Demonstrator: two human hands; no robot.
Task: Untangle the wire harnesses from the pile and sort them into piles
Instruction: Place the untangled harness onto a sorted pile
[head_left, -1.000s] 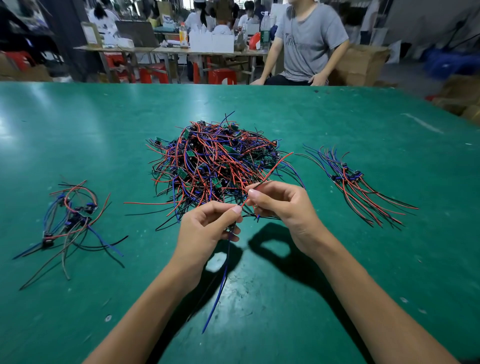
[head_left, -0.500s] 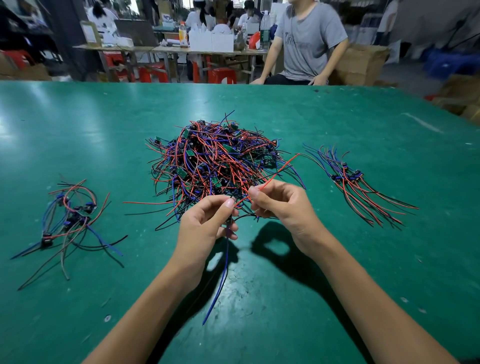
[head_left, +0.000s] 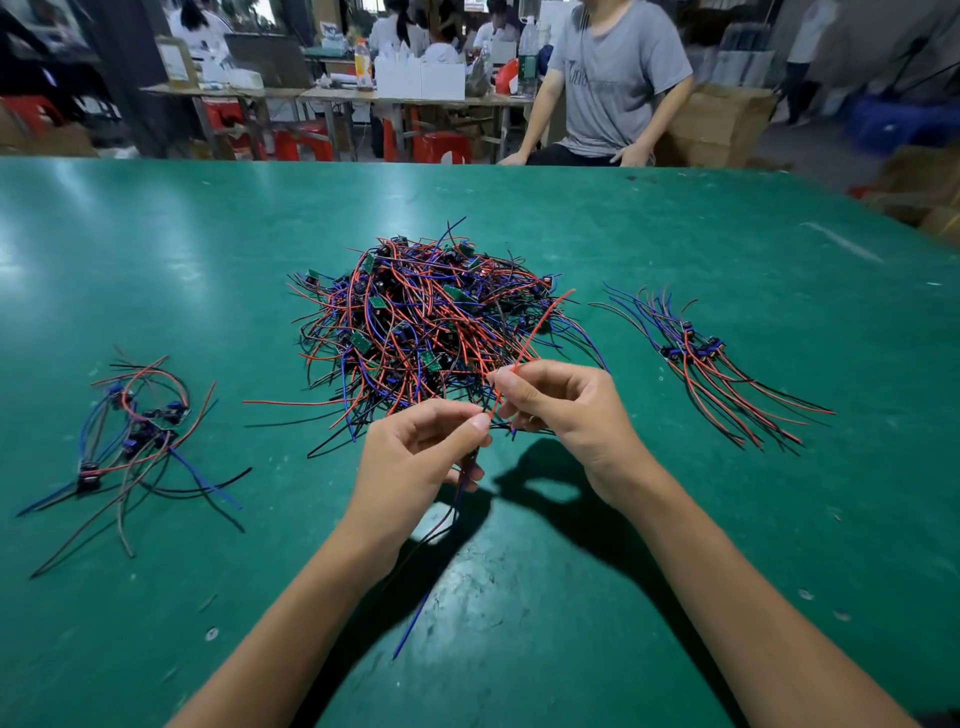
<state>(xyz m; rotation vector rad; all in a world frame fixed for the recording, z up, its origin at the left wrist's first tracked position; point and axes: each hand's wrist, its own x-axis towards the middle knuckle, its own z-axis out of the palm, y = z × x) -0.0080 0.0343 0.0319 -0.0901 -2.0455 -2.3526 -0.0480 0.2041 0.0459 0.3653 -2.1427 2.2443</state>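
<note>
Green desk (head_left: 675, 545), scuffed w/ small specks, carries three groups of wire harnesses. Big tangled pile (head_left: 426, 327) sits centre: red, blue & black leads mixed w/ small green circuit boards and dark connectors. Left pile (head_left: 135, 436) lies well apart from it, loosely looped, red/blue/black leads w/ a few dark connectors. Right pile (head_left: 706, 358) is neater, leads lying roughly parallel, connectors clustered near the far end, red ends fanning toward the near right.

Both hands are raised just in front of the big pile's near edge, close together but not touching. Left hand (head_left: 415, 467) pinches one harness betw. thumb and forefinger; a blue wire (head_left: 415, 618) and a black wire hang from it down toward the desk, blue tip near the surface. Right hand (head_left: 561, 410) has fingers curled, pinching a red wire (head_left: 535, 327) whose free end sticks up and away over the pile's right side. Whether the red lead belongs to the same harness as the blue one: can't tell, the joint is hidden betw. the fingers.

Hand shadows fall on the desk below. Beyond the far edge a person in a grey T-shirt (head_left: 618, 78) sits; cardboard boxes (head_left: 722, 124), red stools (head_left: 441, 148) & cluttered work tables (head_left: 332, 96) behind, blurred.
</note>
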